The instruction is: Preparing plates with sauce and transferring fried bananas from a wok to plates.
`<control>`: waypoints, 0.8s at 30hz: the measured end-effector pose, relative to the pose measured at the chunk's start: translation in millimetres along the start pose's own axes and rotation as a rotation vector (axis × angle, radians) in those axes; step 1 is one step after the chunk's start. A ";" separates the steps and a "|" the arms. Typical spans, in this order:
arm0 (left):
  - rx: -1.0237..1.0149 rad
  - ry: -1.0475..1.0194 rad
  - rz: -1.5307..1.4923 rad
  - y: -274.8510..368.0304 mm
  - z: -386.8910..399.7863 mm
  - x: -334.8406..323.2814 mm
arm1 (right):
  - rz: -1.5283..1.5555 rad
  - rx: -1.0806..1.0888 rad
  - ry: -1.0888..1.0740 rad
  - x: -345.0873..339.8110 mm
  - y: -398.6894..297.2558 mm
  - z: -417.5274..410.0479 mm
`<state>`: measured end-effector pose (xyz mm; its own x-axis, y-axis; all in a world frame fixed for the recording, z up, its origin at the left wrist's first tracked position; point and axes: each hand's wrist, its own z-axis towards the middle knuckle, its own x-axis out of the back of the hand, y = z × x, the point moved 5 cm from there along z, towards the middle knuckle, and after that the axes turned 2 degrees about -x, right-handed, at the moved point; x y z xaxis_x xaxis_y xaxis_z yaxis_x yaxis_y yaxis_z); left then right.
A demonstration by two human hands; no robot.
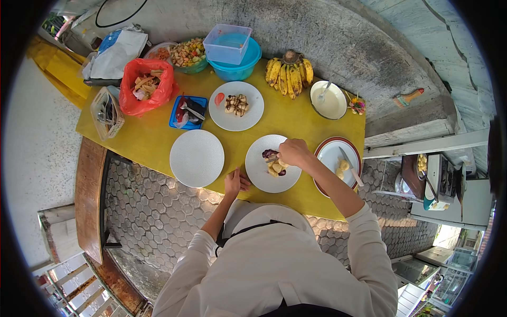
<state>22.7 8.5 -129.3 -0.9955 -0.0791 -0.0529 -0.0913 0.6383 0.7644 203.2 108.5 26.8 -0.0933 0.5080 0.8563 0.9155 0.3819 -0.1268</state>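
My right hand (293, 152) grips a metal utensil (272, 160), most of it hidden by the fingers. Its end touches pale fried pieces (274, 169) with dark purple bits, heaped on a white textured plate (256, 178). Just left of that plate, my left hand (236, 183) rests at the table's front edge and holds nothing. A bare white plate (197, 158) lies further left. On the plate behind (249, 123) sit banana-like pieces drizzled with dark sauce (236, 105) and a red garnish (219, 99). To the right, a brown-rimmed plate (324, 158) carries pale pieces (341, 169) and a knife (350, 164).
Along the back of the yellow table (150, 130) are bananas (290, 77), a bowl of pale batter (328, 104), a blue tub (237, 69), cut fruit (188, 53) and a red bag (130, 97). A blue tray (188, 112) and cutlery basket (106, 115) stand left. A stove (440, 180) is at right.
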 end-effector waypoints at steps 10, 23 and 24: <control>-0.012 0.004 0.001 1.9 -0.6 -0.7 | 0.062 -0.094 -0.021 -1.4 19.5 -5.5; -0.008 0.013 0.008 -1.5 1.4 0.7 | -0.028 -0.034 0.070 -1.7 9.3 -6.8; -0.007 0.010 0.010 -1.3 1.4 0.6 | -0.017 -0.021 0.072 -2.4 9.7 -6.5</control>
<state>22.2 8.8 -131.3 -0.9960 -0.0810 -0.0389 -0.0815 0.6337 0.7693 214.9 106.0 26.8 -0.0811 0.4443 0.8922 0.9220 0.3734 -0.1021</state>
